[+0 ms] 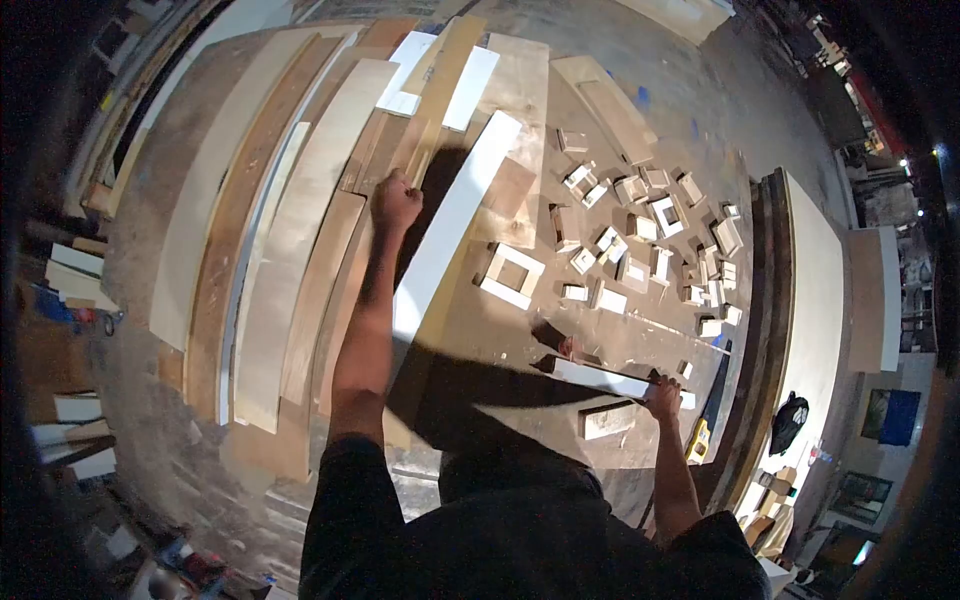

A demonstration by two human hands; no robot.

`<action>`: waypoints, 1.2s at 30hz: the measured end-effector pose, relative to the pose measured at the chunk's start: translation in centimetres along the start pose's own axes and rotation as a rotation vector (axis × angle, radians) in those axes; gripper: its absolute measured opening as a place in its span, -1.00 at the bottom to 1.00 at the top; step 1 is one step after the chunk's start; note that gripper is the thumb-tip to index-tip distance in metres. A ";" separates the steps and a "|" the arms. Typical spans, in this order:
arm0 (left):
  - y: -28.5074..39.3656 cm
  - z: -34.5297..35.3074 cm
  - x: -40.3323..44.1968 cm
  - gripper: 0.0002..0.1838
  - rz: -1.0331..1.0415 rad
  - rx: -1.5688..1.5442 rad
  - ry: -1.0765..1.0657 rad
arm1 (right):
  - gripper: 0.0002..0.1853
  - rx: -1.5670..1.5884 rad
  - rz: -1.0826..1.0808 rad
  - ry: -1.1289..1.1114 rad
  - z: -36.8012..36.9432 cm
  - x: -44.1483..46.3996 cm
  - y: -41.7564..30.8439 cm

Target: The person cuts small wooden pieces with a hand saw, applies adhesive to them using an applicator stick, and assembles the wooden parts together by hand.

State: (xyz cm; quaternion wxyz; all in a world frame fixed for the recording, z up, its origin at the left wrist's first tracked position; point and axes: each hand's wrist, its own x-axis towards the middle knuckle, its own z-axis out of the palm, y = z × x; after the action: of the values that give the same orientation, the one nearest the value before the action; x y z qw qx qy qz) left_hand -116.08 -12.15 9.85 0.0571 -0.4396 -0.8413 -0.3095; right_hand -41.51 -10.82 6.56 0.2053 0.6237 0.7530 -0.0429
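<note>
My left hand [398, 201] is closed around the lower end of a long, narrow wooden strip [448, 85], which points away over other boards. Beside that hand, a long white-faced board [458, 222] lies slanted on the work table. My right hand [662, 396] is closed on a short white-faced wooden strip [606, 379], low over the table's near right part. Just below this strip lies a small wooden block [606, 421]. A square wooden frame [512, 276] sits between my two hands.
Several long boards [262, 280] lie side by side on the left. Many small wood blocks and frames [640, 228] are scattered on the right half of the table [500, 345]. A yellow tape measure [698, 440] is near the right edge, beside a long pale panel [812, 270].
</note>
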 end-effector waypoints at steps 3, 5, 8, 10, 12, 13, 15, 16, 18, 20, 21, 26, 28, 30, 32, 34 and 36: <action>-4.5 1.8 0.4 -0.73 -0.075 -0.412 -0.016 | -0.42 -0.009 -0.109 0.081 -1.2 -0.8 -0.5; -1.1 -4.6 1.3 -0.77 -0.475 -0.875 -0.029 | -0.48 0.007 -0.100 0.068 -3.3 -1.7 -1.7; 0.1 -10.4 2.2 -0.84 -0.456 -0.914 -0.003 | -0.32 -0.007 -0.264 0.240 1.4 -0.6 1.5; 0.0 -13.1 3.2 -0.80 -0.493 -0.937 0.086 | -0.31 0.097 -0.226 0.229 0.2 -1.3 1.1; 0.5 -16.6 4.2 -0.80 -0.457 -1.012 0.114 | -0.31 0.120 -0.179 0.161 -0.1 -1.4 0.5; 0.7 -17.9 4.7 -0.79 -0.425 -1.103 0.133 | -0.31 0.126 -0.184 0.163 -0.1 -1.3 0.6; 1.9 -20.6 5.6 -0.76 -0.411 -1.090 0.131 | -0.25 0.083 -0.270 0.177 -0.1 -1.3 1.0; 3.0 -22.3 5.9 -0.74 -0.436 -1.093 0.128 | -0.25 0.087 -0.272 0.181 -0.4 -1.5 1.0; 5.5 -25.2 6.2 -0.68 -0.477 -1.045 0.121 | -0.27 0.159 -0.265 0.199 -0.6 -1.9 1.2; 6.7 -26.9 6.6 -0.68 -0.457 -1.117 0.110 | -0.27 0.180 -0.321 0.240 -0.4 -1.6 1.7; 7.4 -27.7 6.6 -0.68 -0.442 -1.193 0.095 | -0.28 0.194 -0.374 0.277 -0.1 -1.7 2.0; 11.7 -30.4 5.7 -0.66 -0.446 -1.381 -0.001 | -0.53 0.429 -0.306 0.393 2.2 -1.7 2.8; 14.0 -31.3 4.5 -0.64 -0.453 -1.489 -0.092 | -0.50 0.451 -0.350 0.370 1.8 -2.0 3.3; 15.9 -31.6 3.7 -0.65 -0.434 -1.544 -0.135 | -0.42 0.430 -0.268 0.269 1.7 -2.1 3.1; 18.1 -31.7 2.8 -0.65 -0.413 -1.608 -0.177 | -0.46 0.428 -0.280 0.267 0.2 -2.8 2.6; 19.9 -31.9 1.9 -0.69 -0.382 -1.694 -0.227 | -0.48 0.437 -0.297 0.280 0.0 -3.4 3.0; 19.9 -31.4 2.0 -0.68 -0.376 -1.825 -0.303 | -0.49 0.420 -0.295 0.311 -0.2 -4.0 3.1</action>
State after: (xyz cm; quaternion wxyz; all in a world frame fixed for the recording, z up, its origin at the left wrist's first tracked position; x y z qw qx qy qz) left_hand -107.38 -20.28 45.18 -0.4698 -0.2069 -0.3296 -0.7924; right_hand -38.06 -13.81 8.77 -0.0547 0.5355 0.8325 -0.1311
